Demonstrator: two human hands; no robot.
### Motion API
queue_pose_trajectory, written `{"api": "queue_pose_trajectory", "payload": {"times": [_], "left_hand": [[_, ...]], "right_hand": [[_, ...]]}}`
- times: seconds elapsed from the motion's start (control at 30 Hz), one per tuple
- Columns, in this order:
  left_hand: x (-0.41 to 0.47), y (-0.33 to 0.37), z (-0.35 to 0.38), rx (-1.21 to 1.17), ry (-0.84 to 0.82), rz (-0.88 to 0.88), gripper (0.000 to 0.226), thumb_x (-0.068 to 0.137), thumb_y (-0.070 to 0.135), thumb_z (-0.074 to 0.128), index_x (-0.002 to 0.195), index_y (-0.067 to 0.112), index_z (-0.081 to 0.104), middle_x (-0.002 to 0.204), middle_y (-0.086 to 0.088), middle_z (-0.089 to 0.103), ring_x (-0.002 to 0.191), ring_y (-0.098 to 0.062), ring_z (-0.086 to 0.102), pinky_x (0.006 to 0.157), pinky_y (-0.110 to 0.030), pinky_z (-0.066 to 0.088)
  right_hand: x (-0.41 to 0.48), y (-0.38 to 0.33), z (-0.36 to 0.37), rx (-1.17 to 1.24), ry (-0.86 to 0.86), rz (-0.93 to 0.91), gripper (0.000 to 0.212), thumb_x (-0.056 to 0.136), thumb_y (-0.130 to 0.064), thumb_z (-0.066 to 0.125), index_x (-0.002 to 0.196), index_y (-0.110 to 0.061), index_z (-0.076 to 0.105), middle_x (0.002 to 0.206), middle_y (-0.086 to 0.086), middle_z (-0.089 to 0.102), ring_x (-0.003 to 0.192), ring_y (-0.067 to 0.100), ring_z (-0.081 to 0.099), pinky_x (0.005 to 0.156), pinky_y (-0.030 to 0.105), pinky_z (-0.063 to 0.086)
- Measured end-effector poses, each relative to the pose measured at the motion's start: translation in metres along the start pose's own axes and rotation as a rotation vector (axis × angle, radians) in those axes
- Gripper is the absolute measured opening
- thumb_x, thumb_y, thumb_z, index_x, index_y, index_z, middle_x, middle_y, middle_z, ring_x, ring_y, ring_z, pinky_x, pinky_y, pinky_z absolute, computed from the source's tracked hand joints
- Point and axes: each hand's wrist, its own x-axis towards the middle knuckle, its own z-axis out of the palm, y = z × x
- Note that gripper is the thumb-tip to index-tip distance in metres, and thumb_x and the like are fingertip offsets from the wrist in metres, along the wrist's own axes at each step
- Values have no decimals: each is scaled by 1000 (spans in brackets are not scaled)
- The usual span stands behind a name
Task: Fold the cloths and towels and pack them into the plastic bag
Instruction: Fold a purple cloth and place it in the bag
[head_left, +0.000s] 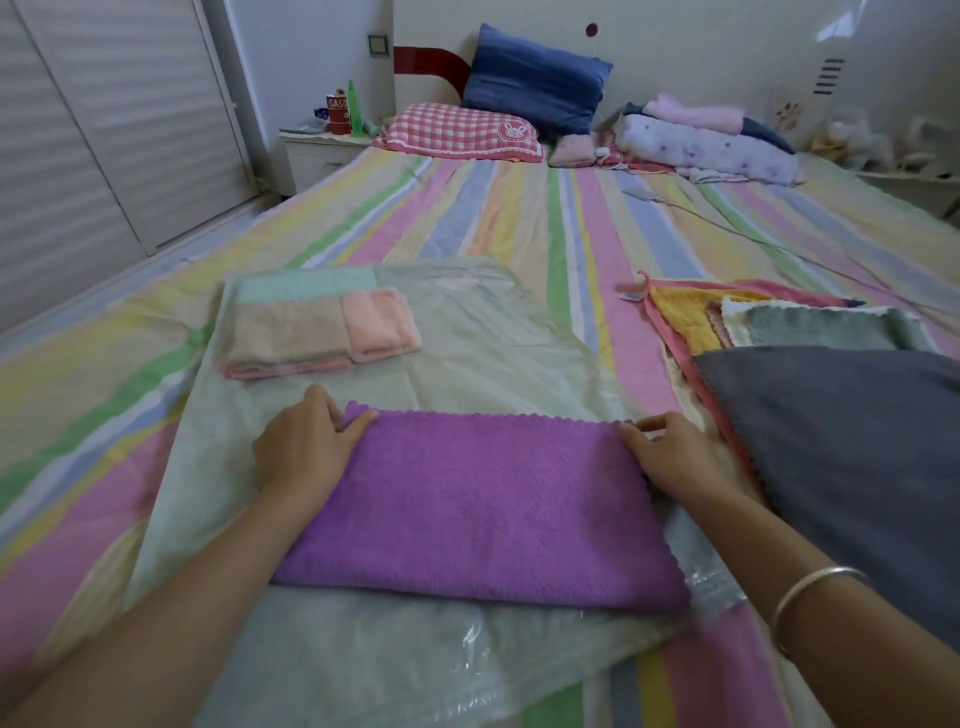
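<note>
A purple cloth (483, 509), folded into a wide band, lies on top of the clear plastic bag (467, 343) spread over the bed. My left hand (304, 452) pinches its far left corner. My right hand (670, 457) pinches its far right corner. Inside the bag at its far left sit folded towels: a tan one (288, 332), a pink one (379, 322) and a mint one (306, 285). To the right lies a pile of unfolded cloths, with a dark grey cloth (841, 457) on top in front, then a grey-green cloth (821, 327) and a yellow cloth (680, 317).
The striped bedsheet (545, 218) covers the whole bed. Pillows (462, 130) and bundled bedding (706, 145) lie at the head. A phone on a cable (641, 193) rests on the sheet at the far right. A bedside table (317, 150) with bottles stands at the far left.
</note>
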Motion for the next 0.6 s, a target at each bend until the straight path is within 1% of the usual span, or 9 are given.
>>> {"api": "queue_pose_trajectory", "payload": {"times": [0.07,0.17,0.23,0.3,0.33,0.4,0.47,0.53,0.6], "left_hand": [[-5,7,-9,45,55,59,34,86,42,64,103,14,54,101,-9,61,90,-32,61,65,-40,46],[-31,23,-20,56,120,367,36,85,26,60,117,10,59,122,-13,58,109,-34,56,86,-47,48],[-59,39,-27,-66,-57,580,49,89,40,42,129,15,57,138,-7,54,126,-28,51,106,-45,40],[-86,56,-28,-98,-356,719,68,92,61,17,147,26,37,157,4,27,146,-14,24,120,-38,14],[-95,64,-27,-59,-465,764,76,89,69,3,152,31,23,160,9,10,149,-9,6,122,-36,2],[-107,74,-19,61,-575,794,84,79,73,-10,154,36,0,160,10,-12,147,-7,-16,121,-37,-9],[-117,83,-11,142,-590,782,91,73,78,-11,153,34,-10,161,5,-18,146,-10,-22,120,-41,-11],[-129,94,-4,172,-573,759,95,74,83,-8,153,31,-10,161,0,-17,147,-14,-21,120,-43,-10],[-143,111,-1,120,-577,727,90,78,77,0,154,29,-7,162,-2,-13,148,-15,-17,120,-44,-8]], "right_hand": [[-11,0,-8,-77,-75,43,50,94,-48,50,69,-7,65,56,6,67,54,24,64,60,37,54],[-31,3,-17,-196,-210,80,60,96,-51,43,59,-7,60,43,1,59,45,18,56,50,26,40],[-41,6,-19,-243,-276,74,59,95,-53,45,59,-8,55,41,-2,54,44,17,52,51,25,37],[-52,5,-19,-256,-328,58,52,94,-53,48,64,-11,52,52,0,51,50,17,49,54,25,37],[-57,4,-18,-246,-338,36,47,94,-51,50,67,-12,51,57,2,49,52,17,47,54,26,35],[-68,1,-19,-150,-313,-9,39,95,-42,53,74,-9,52,65,4,49,56,16,46,52,26,33],[-78,-5,-27,91,-304,39,32,96,-35,53,84,-6,62,78,4,62,67,17,57,59,27,43],[-86,-16,-41,300,-327,93,23,97,-32,53,96,-13,66,94,6,70,84,22,67,76,35,54],[-92,-33,-55,380,-328,55,22,96,-29,54,101,-13,67,96,11,72,90,28,69,85,42,55]]}}
